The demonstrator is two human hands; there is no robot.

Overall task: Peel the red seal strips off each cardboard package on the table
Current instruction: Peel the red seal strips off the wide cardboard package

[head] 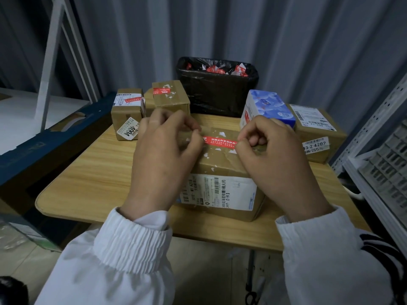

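step in hand: peeling the red seal strip [220, 143] on the centre cardboard package [217, 165], which sits mid-table just in front of the person. the strip lies flat across the package top, both ends under fingertips

right hand [275, 155]: fingers curled, thumb and forefinger pinching at the strip's right end. left hand [163, 155]: curled fingertips on the strip's left end; picking or only steadying, cannot tell

judgement: peel barely begun. next move needs a nail under the right edge, then a low pull along the strip with the other hand holding the box down; torn white flecks on the top suggest the paper tears easily

still sealed: small box [126, 115] far left, box behind it [170, 95]. black lined bin [218, 93] with red strips inside stands just behind the package, a short lift away. tissue pack [267, 106] and labelled box [317, 133] crowd the right; bare wooden table [88, 179] is on the left
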